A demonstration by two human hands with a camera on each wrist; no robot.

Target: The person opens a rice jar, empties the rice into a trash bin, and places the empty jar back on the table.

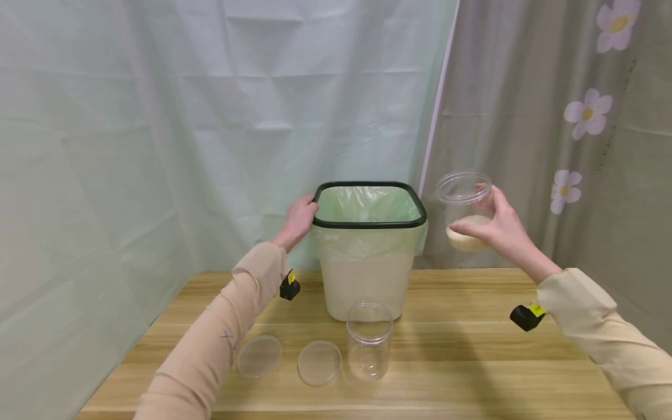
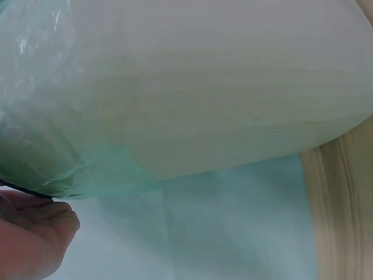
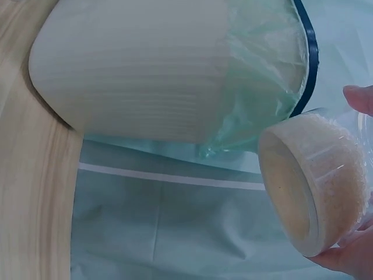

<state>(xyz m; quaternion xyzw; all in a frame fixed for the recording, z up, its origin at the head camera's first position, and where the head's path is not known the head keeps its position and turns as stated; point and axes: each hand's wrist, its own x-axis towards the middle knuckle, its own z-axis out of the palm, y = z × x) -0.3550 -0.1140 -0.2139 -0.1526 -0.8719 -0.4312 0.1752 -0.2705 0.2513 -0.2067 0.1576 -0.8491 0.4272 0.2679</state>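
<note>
Head view: we are looking down on a light wooden table [image 1: 472, 373] in front of pale green and grey flowered curtains.
Bin: a cream plastic waste bin with a black rim and a pale green liner bag [image 1: 367, 245] is standing at the back edge of the table, about midway along it.
Left hand: our left hand [image 1: 299, 219] is gripping the bin's rim on its left side, fingers curled over the black edge; in the left wrist view we are seeing only the fingertips [image 2: 35, 227] under the liner.
Right hand: our right hand [image 1: 499, 224] is holding a clear round plastic jar with pale grains in its bottom [image 1: 466, 210], fingers and thumb wrapped round its lower part.
Jar's place: the jar is hanging in the air just beside the bin's right side, about level with the rim and not touching it.
Jar's axis: in the head view it is standing close to upright, mouth up; the right wrist view is showing its base [image 3: 309, 184] with the grains.
Key relation: the bin's opening is lying to the left of the jar, and our right hand is the nearer one to it on that side.
Front edge: an empty clear plastic jar [image 1: 369, 341] and two clear round lids [image 1: 319, 363] [image 1: 259, 356] are sitting near the front edge.
</note>
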